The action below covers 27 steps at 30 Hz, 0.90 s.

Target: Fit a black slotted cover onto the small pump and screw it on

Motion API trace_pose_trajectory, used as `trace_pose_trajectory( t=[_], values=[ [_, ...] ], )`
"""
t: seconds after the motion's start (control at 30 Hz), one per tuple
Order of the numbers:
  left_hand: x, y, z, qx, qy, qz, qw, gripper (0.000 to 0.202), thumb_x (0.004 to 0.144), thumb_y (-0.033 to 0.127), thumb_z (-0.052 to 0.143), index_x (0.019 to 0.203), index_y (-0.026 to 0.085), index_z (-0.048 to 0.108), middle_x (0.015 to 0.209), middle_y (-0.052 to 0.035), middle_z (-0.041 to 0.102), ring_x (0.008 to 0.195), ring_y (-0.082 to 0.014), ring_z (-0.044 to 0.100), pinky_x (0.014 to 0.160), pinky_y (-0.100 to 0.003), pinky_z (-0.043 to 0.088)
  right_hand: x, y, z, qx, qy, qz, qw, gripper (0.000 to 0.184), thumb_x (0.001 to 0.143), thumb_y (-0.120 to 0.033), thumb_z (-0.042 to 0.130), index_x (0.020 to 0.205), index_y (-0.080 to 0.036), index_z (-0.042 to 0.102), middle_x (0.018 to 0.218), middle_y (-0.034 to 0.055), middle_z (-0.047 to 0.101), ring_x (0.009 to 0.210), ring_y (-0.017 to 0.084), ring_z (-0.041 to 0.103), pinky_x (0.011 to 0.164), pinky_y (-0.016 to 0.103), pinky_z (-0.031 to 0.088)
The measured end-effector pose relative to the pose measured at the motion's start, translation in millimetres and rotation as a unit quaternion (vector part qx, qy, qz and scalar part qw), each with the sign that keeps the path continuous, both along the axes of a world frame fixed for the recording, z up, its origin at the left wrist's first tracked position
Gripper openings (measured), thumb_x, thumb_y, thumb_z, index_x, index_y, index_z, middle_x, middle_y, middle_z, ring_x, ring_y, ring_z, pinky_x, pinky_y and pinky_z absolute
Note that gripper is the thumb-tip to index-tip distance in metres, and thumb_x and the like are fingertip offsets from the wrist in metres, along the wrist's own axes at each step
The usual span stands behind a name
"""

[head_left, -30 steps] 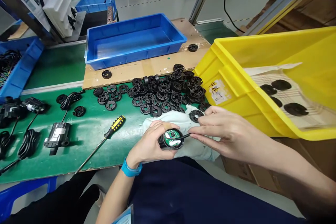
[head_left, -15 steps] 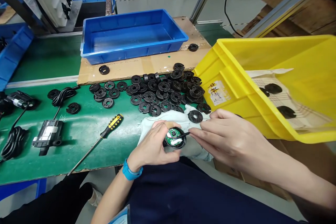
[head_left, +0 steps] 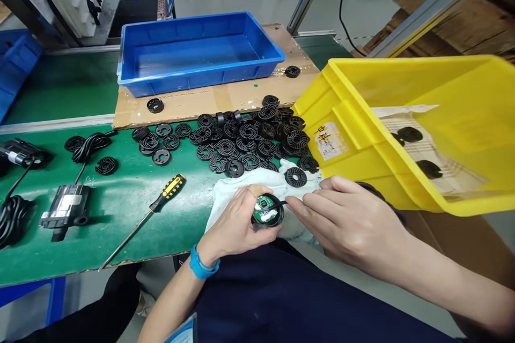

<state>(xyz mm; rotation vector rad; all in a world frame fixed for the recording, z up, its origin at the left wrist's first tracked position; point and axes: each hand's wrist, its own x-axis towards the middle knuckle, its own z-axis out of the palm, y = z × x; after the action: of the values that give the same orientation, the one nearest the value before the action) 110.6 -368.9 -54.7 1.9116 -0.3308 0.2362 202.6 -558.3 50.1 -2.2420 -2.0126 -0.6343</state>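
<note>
Green board (head_left: 261, 213) on show in the open housing (head_left: 279, 219)!

Here we have it: a round black housing, cup-like, held in the left hand (head_left: 237, 222), open face turned up towards us. Inside, we spot that green board, white patch and small dark chip showing. And across the rim, we see a thin black cable (head_left: 278, 204) running to the right hand (head_left: 354, 220)!

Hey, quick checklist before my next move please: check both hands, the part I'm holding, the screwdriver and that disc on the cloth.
1. Left hand gripping the black housing: ok.
2. Green circuit board exposed at the housing's opening: ok.
3. Right hand pinching the black cable: ok.
4. Cable firmly attached inside: cannot tell, too small to make out.
5. Screwdriver well back from the bench's front edge: not ok, its tip reaches that edge.
6. Black disc on the cloth, apart from both hands: ok.
</note>
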Motion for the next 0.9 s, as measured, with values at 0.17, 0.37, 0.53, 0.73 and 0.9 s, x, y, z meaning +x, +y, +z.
trace_pose_trajectory(
  t=[0.17,0.37,0.53,0.73,0.9],
  values=[
    [0,-4,1.5,0.006,0.005,0.015,1.000,0.057,0.087,0.025,0.077,0.135,0.026,0.045,0.131,-0.0108,0.064,0.125,-0.0293,0.063,0.108,-0.045,0.053,1,-1,-0.6,-0.009,-0.017,0.007,1.000,0.032,0.101,0.000,0.045,0.085,-0.013,0.069,0.064,0.0024,0.051,0.061,0.020,0.040,0.064,0.036,0.036],
    [0,-12,-1.4,0.006,-0.013,0.054,0.998,0.055,0.087,0.024,0.076,0.134,0.024,0.047,0.127,-0.0114,0.066,0.120,-0.0292,0.065,0.104,-0.045,0.055,3,-2,-0.3,0.001,0.003,0.005,1.000,0.028,0.099,0.000,0.046,0.093,-0.015,0.069,0.066,0.0015,0.051,0.061,0.020,0.041,0.064,0.037,0.036],
    [-2,-16,-5.1,-0.008,-0.037,0.088,0.995,0.069,0.086,0.024,0.077,0.145,0.025,0.042,0.134,-0.0118,0.066,0.129,-0.0303,0.064,0.111,-0.047,0.053,4,-1,1.0,-0.003,0.003,0.008,1.000,0.026,0.100,0.000,0.046,0.097,-0.011,0.069,0.066,0.0003,0.051,0.059,0.019,0.041,0.062,0.036,0.038],
    [-2,-16,-5.4,-0.044,-0.030,0.089,0.995,0.088,0.085,0.028,0.081,0.158,0.026,0.030,0.134,-0.0106,0.069,0.128,-0.0288,0.066,0.113,-0.047,0.052,6,-2,-1.0,-0.008,-0.001,0.009,1.000,0.025,0.099,0.003,0.049,0.094,-0.006,0.072,0.065,0.0011,0.053,0.060,0.017,0.041,0.063,0.036,0.039],
    [-1,-15,-9.8,-0.057,-0.035,0.084,0.994,0.094,0.082,0.031,0.085,0.158,0.027,0.030,0.145,-0.0138,0.062,0.136,-0.0309,0.062,0.116,-0.049,0.051,8,1,1.1,-0.005,0.012,0.014,1.000,0.025,0.098,0.005,0.050,0.091,-0.006,0.072,0.065,0.0009,0.053,0.059,0.017,0.039,0.063,0.035,0.038]
  ],
)
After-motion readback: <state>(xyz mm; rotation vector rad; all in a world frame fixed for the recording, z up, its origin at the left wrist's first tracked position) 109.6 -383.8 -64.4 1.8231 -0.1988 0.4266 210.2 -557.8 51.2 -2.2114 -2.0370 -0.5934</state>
